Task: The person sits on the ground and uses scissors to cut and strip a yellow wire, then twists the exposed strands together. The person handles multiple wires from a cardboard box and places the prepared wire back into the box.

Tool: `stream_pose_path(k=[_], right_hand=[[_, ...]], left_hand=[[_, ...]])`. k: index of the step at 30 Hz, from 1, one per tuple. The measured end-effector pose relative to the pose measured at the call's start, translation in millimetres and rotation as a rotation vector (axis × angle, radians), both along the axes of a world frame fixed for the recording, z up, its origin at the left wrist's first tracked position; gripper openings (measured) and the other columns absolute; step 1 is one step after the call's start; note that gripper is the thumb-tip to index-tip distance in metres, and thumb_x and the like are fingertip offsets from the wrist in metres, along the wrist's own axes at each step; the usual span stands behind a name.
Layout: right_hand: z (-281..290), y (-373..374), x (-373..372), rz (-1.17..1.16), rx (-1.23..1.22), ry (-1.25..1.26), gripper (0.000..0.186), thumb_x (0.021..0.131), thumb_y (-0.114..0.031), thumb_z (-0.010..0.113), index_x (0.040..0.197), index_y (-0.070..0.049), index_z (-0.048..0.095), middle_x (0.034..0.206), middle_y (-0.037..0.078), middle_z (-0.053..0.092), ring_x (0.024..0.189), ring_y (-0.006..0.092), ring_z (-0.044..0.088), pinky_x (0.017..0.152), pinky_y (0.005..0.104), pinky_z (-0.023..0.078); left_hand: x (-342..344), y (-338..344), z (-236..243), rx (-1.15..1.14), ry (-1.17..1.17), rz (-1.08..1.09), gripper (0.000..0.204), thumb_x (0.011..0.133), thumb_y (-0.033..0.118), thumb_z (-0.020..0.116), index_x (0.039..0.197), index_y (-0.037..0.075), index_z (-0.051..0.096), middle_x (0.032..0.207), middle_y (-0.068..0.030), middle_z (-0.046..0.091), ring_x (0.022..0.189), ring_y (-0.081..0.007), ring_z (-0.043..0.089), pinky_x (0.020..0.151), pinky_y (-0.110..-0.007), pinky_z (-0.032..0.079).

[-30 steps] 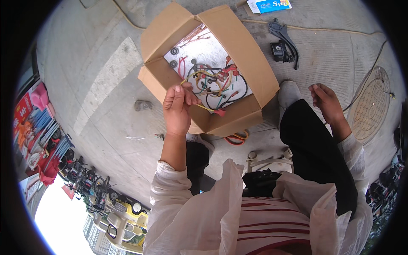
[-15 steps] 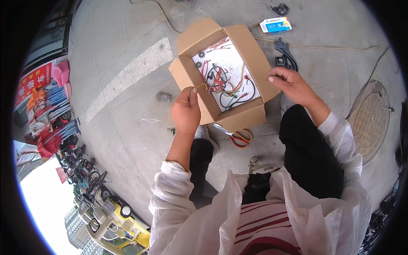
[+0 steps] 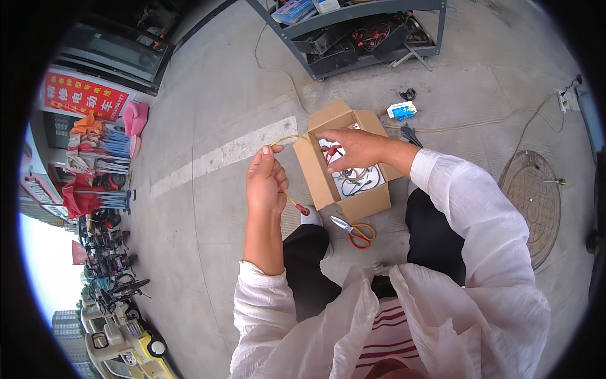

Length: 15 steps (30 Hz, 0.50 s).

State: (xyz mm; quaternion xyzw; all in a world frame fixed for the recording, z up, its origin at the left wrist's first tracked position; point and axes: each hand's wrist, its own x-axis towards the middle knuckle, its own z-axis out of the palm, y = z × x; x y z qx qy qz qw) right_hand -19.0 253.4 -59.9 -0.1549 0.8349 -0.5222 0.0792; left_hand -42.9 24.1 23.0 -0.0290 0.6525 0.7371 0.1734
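Left hand (image 3: 266, 180) pinched a yellow wire (image 3: 288, 138) that arched toward the rim of an open cardboard box (image 3: 365, 207); its red-tipped end (image 3: 303, 210) hung below the hand. Right hand (image 3: 356, 150), spread, reached over the box above tangled wires (image 3: 360, 173). I noted scissors (image 3: 351, 229) on the concrete ground (image 3: 208, 252) near the box, a blue-and-white carton (image 3: 402, 111) beyond it, and farther off a metal rack (image 3: 363, 12) carrying dark bins (image 3: 334, 58).

Yellow wire (image 3: 289, 137), arched toward open cardboard box (image 3: 310, 169), red end (image 3: 303, 211) loose

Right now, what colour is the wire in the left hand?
The wire is yellow, best seen in the head view.
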Motion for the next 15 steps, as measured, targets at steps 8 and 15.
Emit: stream_pose_path(k=[8,15], right_hand=[[11,-42,37,-0.225,-0.398,-0.275,0.035,0.090,-0.005,0.069,0.125,0.001,0.063,0.099,0.006,0.066,0.091,0.0109,0.062,0.079,0.0270,0.053],[-6,-32,27,-0.245,-0.554,-0.324,0.048,0.091,-0.004,0.063,0.138,0.002,0.053,0.116,0.012,0.065,0.102,0.0153,0.065,0.088,0.0294,0.055]], left_hand=[[33,-56,-17,0.344,-0.077,0.143,0.027,0.108,0.031,0.050,0.108,0.006,0.059,0.063,0.0065,0.032,0.050,-0.0041,0.024,0.043,-0.021,0.023],[17,-88,-20,0.582,-0.103,0.277,0.024,0.108,0.032,0.049,0.107,0.010,0.059,0.063,0.0060,0.032,0.050,-0.0055,0.024,0.042,-0.022,0.022]])
